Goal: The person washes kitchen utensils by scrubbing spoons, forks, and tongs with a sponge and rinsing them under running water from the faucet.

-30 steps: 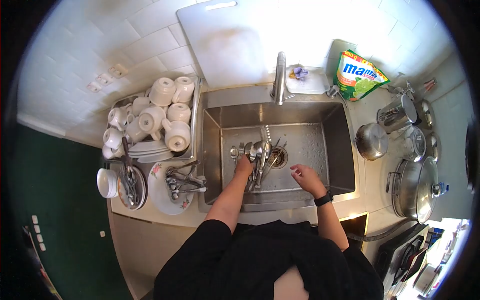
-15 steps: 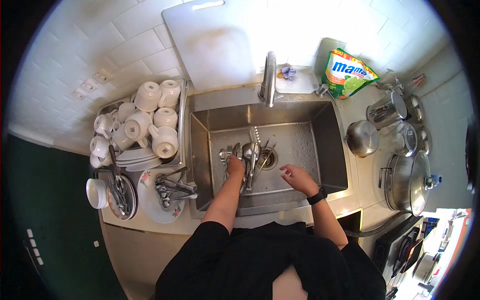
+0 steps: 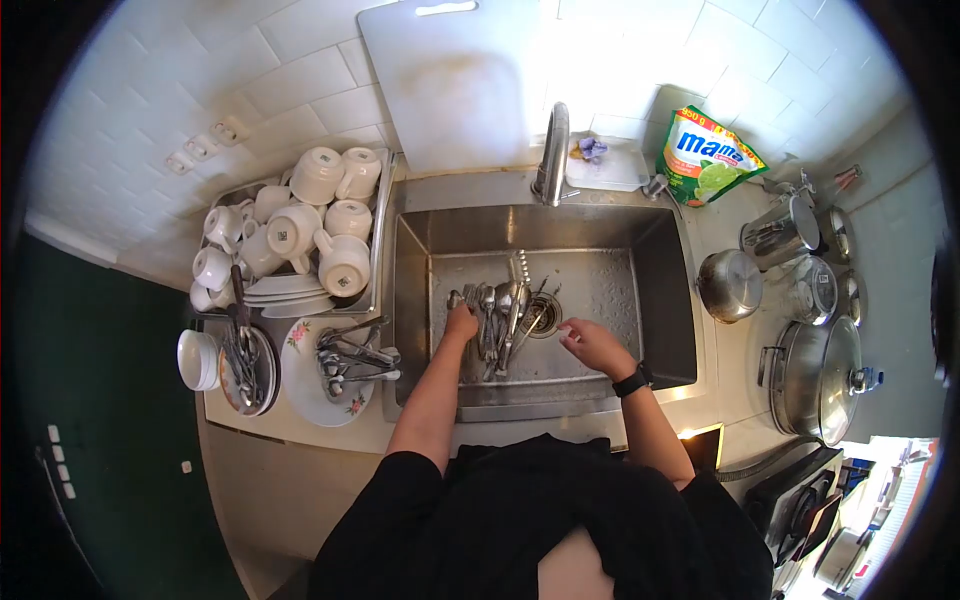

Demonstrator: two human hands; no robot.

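Note:
My left hand [image 3: 461, 323] is low in the steel sink [image 3: 610, 360], at the left edge of a pile of cutlery. Its fingers are closed around a spoon [image 3: 455, 299], whose bowl shows above them. Several more spoons and forks [image 3: 490, 325] lie beside it on the sink floor, with a long utensil with a ridged end [image 3: 520, 268] among them. Over the right part of the sink is my right hand [image 3: 597, 347], empty, its fingers loosely bent and apart, near the drain [image 3: 543, 314]. A dark watch [image 3: 632, 380] is on that wrist.
A rack of white cups [image 3: 295, 230] stands left of the sink. In front are a flowered plate [image 3: 300, 380] with cutlery and a stack of plates [image 3: 262, 400]. The faucet [image 3: 556, 150] rises behind; a detergent pouch [image 3: 705, 158], pots [image 3: 730, 285] and a lidded pot [image 3: 825, 380] stand right.
My left hand has moved left, away from the middle of the cutlery pile, with a spoon in its fingers. My right hand has barely moved. The whole view has shifted slightly.

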